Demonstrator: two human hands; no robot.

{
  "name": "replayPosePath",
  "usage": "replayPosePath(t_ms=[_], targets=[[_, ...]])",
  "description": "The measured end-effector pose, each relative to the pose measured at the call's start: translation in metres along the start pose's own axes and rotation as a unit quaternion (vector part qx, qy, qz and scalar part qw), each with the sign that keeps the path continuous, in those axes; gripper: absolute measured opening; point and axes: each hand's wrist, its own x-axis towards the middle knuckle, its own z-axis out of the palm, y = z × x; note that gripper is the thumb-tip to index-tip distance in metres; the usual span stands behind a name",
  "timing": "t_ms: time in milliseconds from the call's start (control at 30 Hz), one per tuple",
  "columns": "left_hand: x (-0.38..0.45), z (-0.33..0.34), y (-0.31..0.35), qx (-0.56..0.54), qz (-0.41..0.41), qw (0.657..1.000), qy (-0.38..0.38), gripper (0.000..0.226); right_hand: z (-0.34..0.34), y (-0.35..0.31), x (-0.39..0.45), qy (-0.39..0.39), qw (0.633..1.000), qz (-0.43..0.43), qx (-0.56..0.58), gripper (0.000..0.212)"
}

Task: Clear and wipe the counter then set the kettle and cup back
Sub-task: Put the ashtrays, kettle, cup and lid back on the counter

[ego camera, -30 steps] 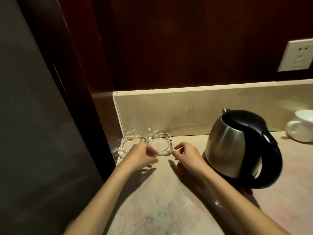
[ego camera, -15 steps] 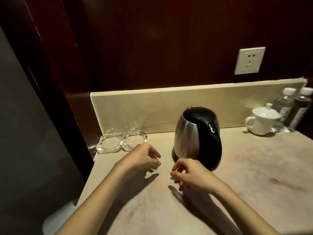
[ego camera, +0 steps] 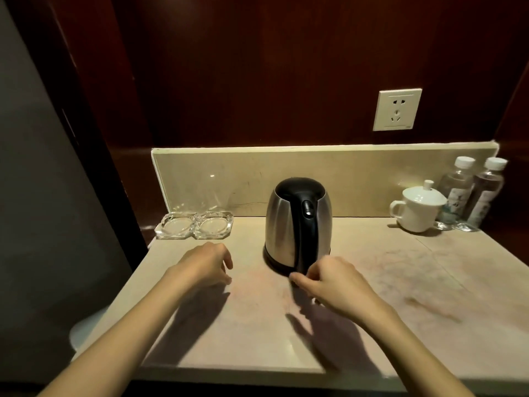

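Kettle (ego camera: 297, 224) stands mid-counter (ego camera: 400, 282); right hand (ego camera: 332, 282), loosely curled, seemingly touches its base; left hand (ego camera: 204, 263) hovers relaxed, empty.

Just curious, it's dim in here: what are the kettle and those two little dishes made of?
The kettle looks like brushed stainless steel, judging by its soft grey sheen, with a matte black, probably plastic, lid and handle. The two dishes look like clear cut glass: see-through, with bright faceted edges.

kettle (ego camera: 297, 224) base partly hidden behind right hand (ego camera: 335, 282); bottle (ego camera: 483, 193) labels too blurry.
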Motion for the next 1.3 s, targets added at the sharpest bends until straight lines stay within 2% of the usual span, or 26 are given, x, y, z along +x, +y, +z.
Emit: replayPosePath(t_ms=[133, 200, 367, 567, 733, 867, 967, 1133, 1300], targets=[[-0.004, 0.002, 0.001, -0.009, -0.022, 1.0, 0.017, 0.033, -0.017, 0.003, 0.008, 0.108, 0.993, 0.022, -0.03, 0.049], [0.0, 0.0, 0.004, -0.043, -0.022, 0.999, 0.023, 0.036, -0.019, -0.001, 0.013, 0.134, 0.991, 0.016, -0.016, 0.048], [0.019, -0.014, 0.015, -0.227, -0.011, 0.974, 0.01, 0.048, -0.021, -0.002, 0.018, 0.126, 0.99, -0.021, 0.06, 0.032], [0.052, -0.028, 0.024, -0.283, 0.054, 0.957, -0.021, 0.072, -0.053, 0.035, 0.013, 0.119, 0.992, 0.01, 0.03, 0.022], [0.073, -0.023, 0.059, -0.299, 0.113, 0.947, -0.039, 0.078, -0.074, 0.079, 0.023, 0.135, 0.987, 0.057, 0.058, 0.019], [0.082, -0.014, 0.094, -0.298, 0.157, 0.941, -0.022, 0.057, -0.086, 0.109, 0.037, 0.17, 0.981, 0.069, 0.056, 0.025], [0.089, -0.009, 0.11, -0.296, 0.148, 0.944, -0.003, 0.055, -0.094, 0.126, 0.049, 0.183, 0.979, 0.061, 0.073, 0.025], [0.11, -0.006, 0.122, -0.29, 0.127, 0.948, 0.012, 0.079, -0.103, 0.145, 0.077, 0.192, 0.976, 0.047, 0.085, 0.03], [0.124, -0.007, 0.138, -0.249, 0.118, 0.96, 0.051, 0.076, -0.109, 0.163, 0.103, 0.192, 0.976, 0.045, 0.096, 0.032]])
